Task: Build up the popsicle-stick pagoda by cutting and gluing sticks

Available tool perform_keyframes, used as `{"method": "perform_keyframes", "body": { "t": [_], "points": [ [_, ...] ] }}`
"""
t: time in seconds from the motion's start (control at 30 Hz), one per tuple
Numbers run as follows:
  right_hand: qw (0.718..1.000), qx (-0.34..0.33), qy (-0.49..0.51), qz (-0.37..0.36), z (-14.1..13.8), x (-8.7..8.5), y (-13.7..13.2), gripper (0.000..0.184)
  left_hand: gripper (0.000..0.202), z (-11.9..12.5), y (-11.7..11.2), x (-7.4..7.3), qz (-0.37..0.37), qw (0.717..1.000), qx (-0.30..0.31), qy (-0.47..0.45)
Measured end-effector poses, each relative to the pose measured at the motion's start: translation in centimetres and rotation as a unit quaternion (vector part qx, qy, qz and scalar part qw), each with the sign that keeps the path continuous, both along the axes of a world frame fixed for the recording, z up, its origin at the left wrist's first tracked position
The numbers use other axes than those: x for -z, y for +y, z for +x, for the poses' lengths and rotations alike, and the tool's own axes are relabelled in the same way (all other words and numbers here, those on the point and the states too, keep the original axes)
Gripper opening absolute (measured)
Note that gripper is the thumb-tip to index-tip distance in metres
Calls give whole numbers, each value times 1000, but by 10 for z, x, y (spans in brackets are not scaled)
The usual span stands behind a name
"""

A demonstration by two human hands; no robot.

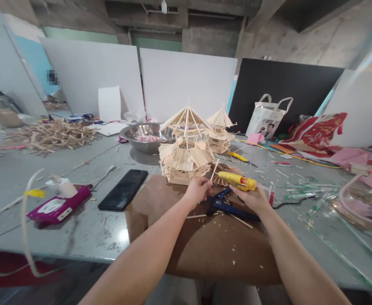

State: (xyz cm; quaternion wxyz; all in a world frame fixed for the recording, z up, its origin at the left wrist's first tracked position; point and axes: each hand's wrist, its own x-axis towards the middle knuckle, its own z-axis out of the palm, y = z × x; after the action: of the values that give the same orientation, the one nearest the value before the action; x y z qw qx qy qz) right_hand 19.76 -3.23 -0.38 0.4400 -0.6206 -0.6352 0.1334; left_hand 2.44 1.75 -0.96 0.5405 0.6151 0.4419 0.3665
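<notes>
My left hand pinches a thin wooden stick, which points up and away. Wrapped round a yellow hot glue gun is my right hand; the gun's nozzle faces left, close to the stick. Just beyond my left hand stands a pavilion model built of wooden sticks, with a slatted lower roof and an open-ribbed upper one. A second, smaller stick pavilion stands behind it to the right. Below my hands, a dark blue hand tool lies on brown cardboard among loose sticks.
A black phone and a purple power strip lie left. Behind are a metal bowl and a stick pile. A yellow utility knife, clear glue sticks and a white bag are on the right.
</notes>
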Motion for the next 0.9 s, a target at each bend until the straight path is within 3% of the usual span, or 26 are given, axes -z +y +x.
{"method": "perform_keyframes", "body": {
  "t": [0.37,0.73,0.9],
  "points": [
    [998,19,-67,9,2,1,-1,30,11,-1,3,0,1,1000,-2,15],
    [1000,-6,-10,11,5,5,3,28,13,-1,4,3,13,999,6,31],
    [1000,16,-7,1,5,2,0,26,12,-1,5,6,28,999,13,34]
  ]
}}
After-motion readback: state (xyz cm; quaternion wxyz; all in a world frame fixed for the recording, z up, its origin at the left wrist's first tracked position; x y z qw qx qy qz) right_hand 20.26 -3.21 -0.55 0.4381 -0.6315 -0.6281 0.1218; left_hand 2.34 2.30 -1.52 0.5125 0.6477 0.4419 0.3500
